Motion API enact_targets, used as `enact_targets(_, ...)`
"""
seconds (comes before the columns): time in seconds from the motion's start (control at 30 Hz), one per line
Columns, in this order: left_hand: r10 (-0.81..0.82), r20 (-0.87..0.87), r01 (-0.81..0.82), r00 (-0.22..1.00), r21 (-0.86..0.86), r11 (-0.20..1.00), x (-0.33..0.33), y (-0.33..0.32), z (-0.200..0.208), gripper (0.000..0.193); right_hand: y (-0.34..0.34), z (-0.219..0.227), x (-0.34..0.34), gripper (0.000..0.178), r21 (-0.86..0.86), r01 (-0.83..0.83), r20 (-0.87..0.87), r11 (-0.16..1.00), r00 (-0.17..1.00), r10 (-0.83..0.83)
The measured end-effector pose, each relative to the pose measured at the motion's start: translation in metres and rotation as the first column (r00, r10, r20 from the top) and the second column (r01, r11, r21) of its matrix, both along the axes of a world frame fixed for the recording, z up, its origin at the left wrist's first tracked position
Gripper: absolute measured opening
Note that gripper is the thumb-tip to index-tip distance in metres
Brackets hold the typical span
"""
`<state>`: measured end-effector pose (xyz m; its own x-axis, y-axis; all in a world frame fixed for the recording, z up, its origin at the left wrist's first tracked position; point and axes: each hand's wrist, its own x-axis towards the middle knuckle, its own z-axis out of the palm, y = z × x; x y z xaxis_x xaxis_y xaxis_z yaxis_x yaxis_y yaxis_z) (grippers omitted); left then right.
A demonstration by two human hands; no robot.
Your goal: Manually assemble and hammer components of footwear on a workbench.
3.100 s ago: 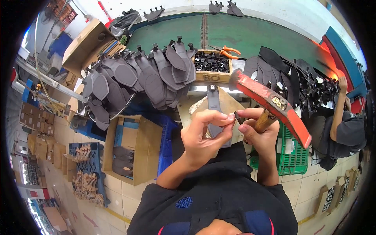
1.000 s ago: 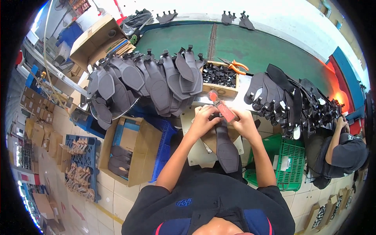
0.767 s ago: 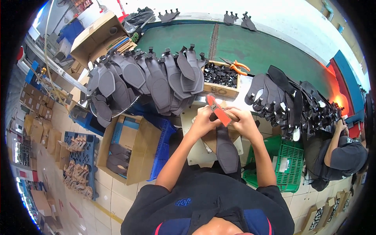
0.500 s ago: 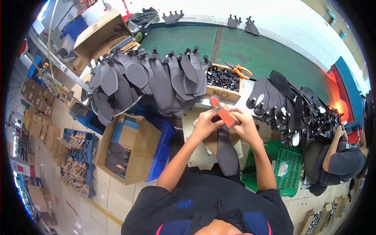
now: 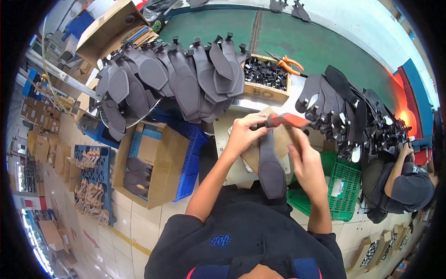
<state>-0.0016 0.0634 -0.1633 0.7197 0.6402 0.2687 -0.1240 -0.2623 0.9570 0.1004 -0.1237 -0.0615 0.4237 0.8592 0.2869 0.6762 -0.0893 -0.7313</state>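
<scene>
A dark grey shoe sole [image 5: 272, 174] lies lengthwise before me, its wide end toward my body. My left hand [image 5: 246, 136] is closed at its narrow far end, fingertips pinched together there. Just above that end is a red tool [image 5: 293, 121] with a dark part at its left, shaped like a hammer and smeared by motion. My right hand [image 5: 308, 165] is closed on it from below, its grip partly hidden. Beneath the sole, a brown board-like piece [image 5: 281, 142] rests over a pale work plate [image 5: 224, 135].
Heeled soles hang thickly at left [image 5: 186, 86] and right [image 5: 325, 104]. Between them stand a wooden box [image 5: 265, 93] of small black parts and orange-handled pliers [image 5: 290, 64]. A green conveyor [image 5: 316, 46] lies behind. A cardboard box [image 5: 162, 172], a green crate [image 5: 346, 186] and a co-worker [image 5: 409, 183] flank me.
The red tool has swung up and to the right, now lying crosswise. My right hand has moved right and lower, away from my left. The view has tilted slightly downward.
</scene>
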Motion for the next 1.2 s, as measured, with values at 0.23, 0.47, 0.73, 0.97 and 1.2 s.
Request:
enact_targets(0.23, -0.031, -0.055, 0.030, 0.998, -0.027, 0.999, -0.007, 0.003, -0.010, 0.033, -0.009, 0.041, -0.015, 0.033, 0.175, 0.111, -0.095, 0.978, 0.991, -0.095)
enact_targets(0.47, 0.203, -0.419, 0.034, 0.885, 0.493, 0.869, -0.009, -0.010, -0.002, 0.122, 0.004, -0.012, 0.006, 0.022, -0.099, 0.014, 0.073, 0.995, 0.997, -0.006)
enact_targets(0.73, 0.258, -0.353, -0.036, 0.899, 0.528, 0.848, -0.009, -0.010, 0.001, 0.085, -0.004, 0.017, 0.004, 0.032, -0.218, 0.031, 0.050, 0.975, 0.999, -0.020)
enact_targets(0.97, -0.030, -0.101, 0.070, 0.994, 0.423, 0.903, -0.021, -0.031, 0.009, 0.032, -0.012, 0.023, 0.021, 0.032, 0.017, 0.146, 0.056, 0.989, 0.988, -0.147)
enact_targets(1.2, -0.382, 0.071, 0.385, 0.921, -0.029, 0.923, -0.076, -0.087, 0.100, 0.021, 0.022, -0.036, 0.036, 0.051, -0.329, -0.162, 0.462, 0.930, 0.832, 0.308)
